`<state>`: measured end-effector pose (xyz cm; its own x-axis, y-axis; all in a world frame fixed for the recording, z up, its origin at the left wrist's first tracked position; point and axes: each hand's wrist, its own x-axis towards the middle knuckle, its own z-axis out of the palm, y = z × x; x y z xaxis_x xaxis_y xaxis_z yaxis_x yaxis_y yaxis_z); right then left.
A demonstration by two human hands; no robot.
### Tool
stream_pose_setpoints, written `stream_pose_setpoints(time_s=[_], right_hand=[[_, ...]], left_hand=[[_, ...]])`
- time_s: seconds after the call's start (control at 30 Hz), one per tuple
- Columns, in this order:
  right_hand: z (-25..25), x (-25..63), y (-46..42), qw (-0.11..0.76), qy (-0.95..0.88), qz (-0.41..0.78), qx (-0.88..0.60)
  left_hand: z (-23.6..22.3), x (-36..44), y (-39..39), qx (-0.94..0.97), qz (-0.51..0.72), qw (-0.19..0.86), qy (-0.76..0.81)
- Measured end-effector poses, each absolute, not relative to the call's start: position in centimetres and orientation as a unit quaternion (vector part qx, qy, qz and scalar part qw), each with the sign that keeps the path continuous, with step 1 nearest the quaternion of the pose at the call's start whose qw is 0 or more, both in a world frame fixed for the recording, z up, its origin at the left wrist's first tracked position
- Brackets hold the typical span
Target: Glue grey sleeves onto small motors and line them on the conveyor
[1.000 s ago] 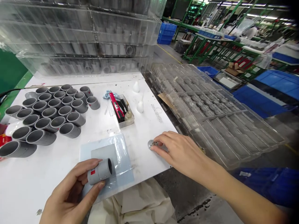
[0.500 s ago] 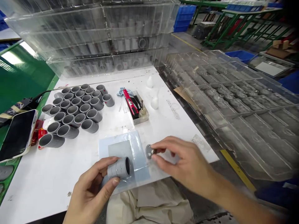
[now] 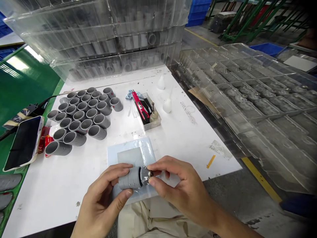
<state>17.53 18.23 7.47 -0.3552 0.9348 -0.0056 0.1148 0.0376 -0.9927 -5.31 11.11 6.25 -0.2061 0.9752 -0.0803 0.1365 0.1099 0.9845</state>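
My left hand [image 3: 104, 201] is closed round a short grey plastic tube [image 3: 130, 178], held on its side just above the near edge of the white table [image 3: 185, 135]. My right hand [image 3: 180, 188] pinches a small round metal part [image 3: 146, 176] and holds it against the tube's open right end. Both hands hover over a clear plastic sheet with a grey pad [image 3: 131, 153] lying on the table.
Several grey tubes [image 3: 81, 115] lie in rows at the left. A small clear tray with a red utility knife [image 3: 141, 105] stands mid-table, two white bottles [image 3: 164, 94] beside it. A phone [image 3: 23, 142] lies far left. Clear compartment trays [image 3: 247, 96] fill the right; stacked trays [image 3: 104, 36] stand behind.
My right hand picked the metal part off the table's right side and brought it left to the tube's open end. The left hand kept its hold on the tube.
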Motion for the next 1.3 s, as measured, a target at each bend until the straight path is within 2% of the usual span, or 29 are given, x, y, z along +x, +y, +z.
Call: stream_pose_setpoints(time_s=[1.03, 1.3], right_hand=[[7.82, 17.48, 18.23, 0.348, -0.623, 0.581, -0.391], [8.15, 16.91, 18.15, 0.339, -0.620, 0.542, -0.454]], left_hand=[[6.19, -5.71, 10.91, 0.462, 0.480, 0.442, 0.601], [5.79, -5.70, 10.87, 0.462, 0.494, 0.430, 0.598]])
